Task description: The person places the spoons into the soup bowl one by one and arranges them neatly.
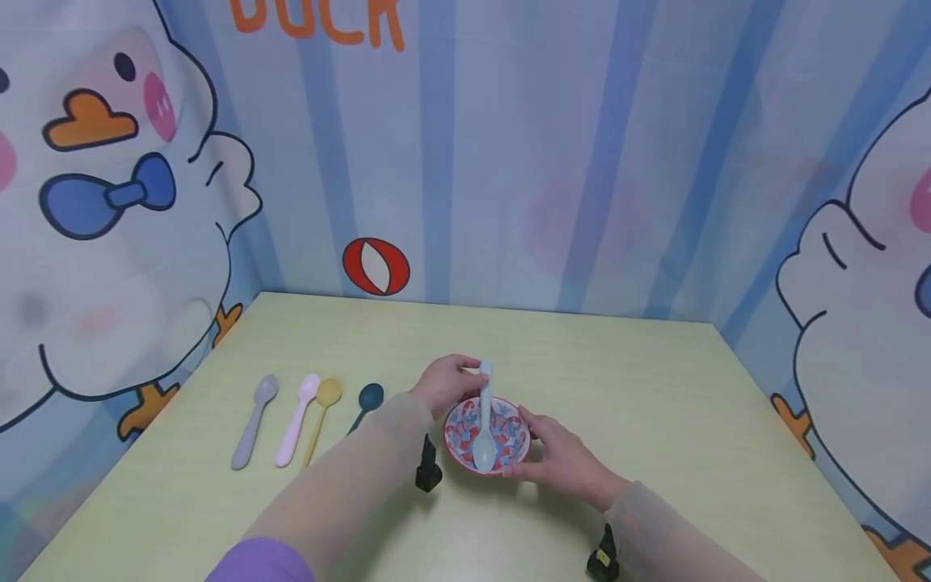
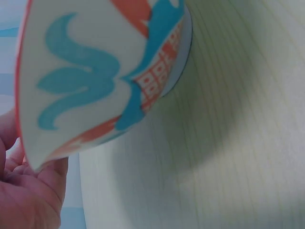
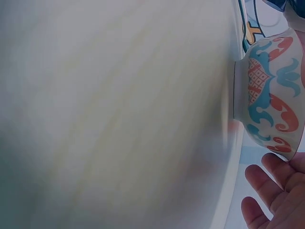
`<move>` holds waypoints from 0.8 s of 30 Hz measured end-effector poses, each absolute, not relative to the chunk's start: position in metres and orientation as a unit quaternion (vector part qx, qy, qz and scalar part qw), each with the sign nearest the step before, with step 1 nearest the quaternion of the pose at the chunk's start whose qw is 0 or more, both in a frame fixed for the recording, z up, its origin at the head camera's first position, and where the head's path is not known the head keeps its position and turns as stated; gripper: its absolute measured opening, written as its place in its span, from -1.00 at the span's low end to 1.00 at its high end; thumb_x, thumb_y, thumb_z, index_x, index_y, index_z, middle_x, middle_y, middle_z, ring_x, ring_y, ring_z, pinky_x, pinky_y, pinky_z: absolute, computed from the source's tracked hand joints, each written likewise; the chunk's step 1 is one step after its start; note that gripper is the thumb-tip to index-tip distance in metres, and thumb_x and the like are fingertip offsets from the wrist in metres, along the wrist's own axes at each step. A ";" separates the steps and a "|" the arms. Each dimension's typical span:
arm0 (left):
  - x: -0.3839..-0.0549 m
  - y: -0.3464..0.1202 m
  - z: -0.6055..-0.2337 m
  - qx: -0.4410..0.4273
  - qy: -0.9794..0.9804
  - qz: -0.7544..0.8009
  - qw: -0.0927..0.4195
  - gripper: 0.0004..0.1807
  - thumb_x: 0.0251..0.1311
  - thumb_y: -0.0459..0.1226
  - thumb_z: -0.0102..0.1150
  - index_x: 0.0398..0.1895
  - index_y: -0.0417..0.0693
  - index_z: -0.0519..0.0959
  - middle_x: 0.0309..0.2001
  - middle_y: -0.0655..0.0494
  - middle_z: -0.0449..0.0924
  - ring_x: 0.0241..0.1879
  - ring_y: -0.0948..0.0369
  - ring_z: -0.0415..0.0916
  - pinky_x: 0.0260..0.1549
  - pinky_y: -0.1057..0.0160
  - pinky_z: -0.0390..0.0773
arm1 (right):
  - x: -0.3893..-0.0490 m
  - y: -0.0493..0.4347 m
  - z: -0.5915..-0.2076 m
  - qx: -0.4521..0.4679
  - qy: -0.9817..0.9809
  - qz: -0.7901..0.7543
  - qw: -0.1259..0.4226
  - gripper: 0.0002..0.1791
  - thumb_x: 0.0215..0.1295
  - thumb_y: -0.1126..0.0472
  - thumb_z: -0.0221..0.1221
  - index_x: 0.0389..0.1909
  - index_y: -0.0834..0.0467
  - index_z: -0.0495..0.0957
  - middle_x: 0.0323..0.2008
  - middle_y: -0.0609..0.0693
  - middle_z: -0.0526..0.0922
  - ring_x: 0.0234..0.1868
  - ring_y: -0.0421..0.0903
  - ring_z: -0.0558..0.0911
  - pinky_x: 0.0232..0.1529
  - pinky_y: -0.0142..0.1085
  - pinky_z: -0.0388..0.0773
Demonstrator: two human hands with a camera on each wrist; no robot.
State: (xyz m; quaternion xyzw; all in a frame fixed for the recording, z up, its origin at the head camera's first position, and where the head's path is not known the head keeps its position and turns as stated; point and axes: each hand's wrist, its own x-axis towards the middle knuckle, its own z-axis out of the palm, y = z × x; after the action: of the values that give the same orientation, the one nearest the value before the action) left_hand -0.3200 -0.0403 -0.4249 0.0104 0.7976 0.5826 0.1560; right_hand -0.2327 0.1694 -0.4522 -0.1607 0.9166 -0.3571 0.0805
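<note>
A small bowl (image 1: 452, 432) with a red rim and a red and blue pattern sits on the table in the head view. My left hand (image 1: 445, 385) pinches the upper handle of a pale blue spoon (image 1: 484, 449), whose scoop lies inside the bowl. On the bowl's right side, my right hand (image 1: 563, 461) holds it between thumb and fingers at the rim. The left wrist view shows the bowl's patterned outside (image 2: 81, 76) close up, with the left hand (image 2: 33, 191) by the rim. Fingers of the right hand (image 3: 281, 195) show below the bowl (image 3: 267, 95) in the right wrist view.
Left of the bowl lie a grey-purple spoon (image 1: 253, 422), a pink spoon (image 1: 296, 422), a yellow spoon (image 1: 320, 412) and a dark teal spoon (image 1: 370, 397), partly hidden by the left arm. A curtain with duck prints (image 1: 509, 162) stands behind the pale table (image 1: 618, 364).
</note>
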 end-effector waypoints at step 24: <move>-0.289 -0.093 -0.414 -0.014 0.806 0.588 0.069 -0.55 0.31 -0.10 0.16 0.21 -0.03 0.44 -0.02 -0.13 0.55 -0.11 -0.02 0.56 -0.12 0.20 0.58 | -0.233 0.170 -0.456 -0.167 0.923 -0.341 0.054 0.11 -0.04 -0.21 0.41 0.45 0.20 0.13 0.28 0.13 0.38 0.29 0.12 0.35 0.23 0.09 0.29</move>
State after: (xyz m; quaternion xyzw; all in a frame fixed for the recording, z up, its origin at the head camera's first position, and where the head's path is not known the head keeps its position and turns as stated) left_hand -0.2894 -0.0930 -0.4136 -0.0138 0.8058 0.5880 0.0690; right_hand -0.2328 0.1700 -0.4557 -0.1675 0.9235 -0.3409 0.0541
